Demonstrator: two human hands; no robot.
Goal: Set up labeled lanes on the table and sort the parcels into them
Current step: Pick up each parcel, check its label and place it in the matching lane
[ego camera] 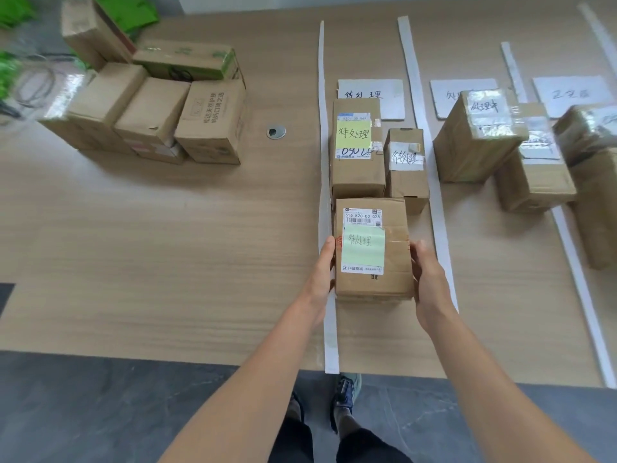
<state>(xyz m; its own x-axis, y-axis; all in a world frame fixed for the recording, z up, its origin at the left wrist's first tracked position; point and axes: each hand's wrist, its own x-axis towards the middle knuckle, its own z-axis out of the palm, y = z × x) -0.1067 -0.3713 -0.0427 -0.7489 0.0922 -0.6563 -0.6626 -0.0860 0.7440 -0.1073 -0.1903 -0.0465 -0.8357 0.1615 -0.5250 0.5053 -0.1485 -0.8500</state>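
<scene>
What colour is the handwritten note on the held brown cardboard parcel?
Pale green note on the parcel; head view.

Four white strips mark the lanes on the desk (200, 228): first strip (321, 128), second strip (414, 95), third strip (514, 71) and fourth strip (597, 26). Three white label sheets lie at the far ends: left sheet (390, 91), middle sheet (444, 101), right sheet (567, 91). The left lane holds three parcels: tall parcel (357, 175), small parcel (405, 182) and near parcel (394, 262). Two of them carry a green note (363, 245). The middle lane holds two, front parcel (477, 135) and rear parcel (534, 182). The right lane shows two (both blurred), upper parcel (587, 128) and lower parcel (597, 208). The unsorted pile (152, 111) at far left shows five boxes on top. There is one metal grommet (276, 132).
</scene>
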